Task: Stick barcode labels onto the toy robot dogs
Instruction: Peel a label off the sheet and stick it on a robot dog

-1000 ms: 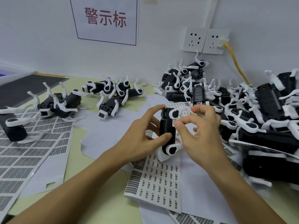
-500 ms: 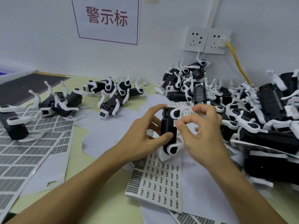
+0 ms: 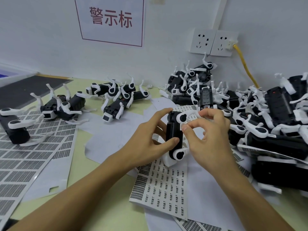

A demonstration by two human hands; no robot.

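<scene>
Over label sheet [image 3: 160, 185] | toy dog [image 3: 174, 135] upright, head down | both hands grasp it

Two bare forearms, left hand [image 3: 146, 139], right hand [image 3: 210, 139], short trimmed nails

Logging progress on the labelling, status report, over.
Left hand grips black-and-white toy robot dog upright. Right hand pinches small white barcode label against its side. Label sheets underneath; nothing blocking.
</scene>
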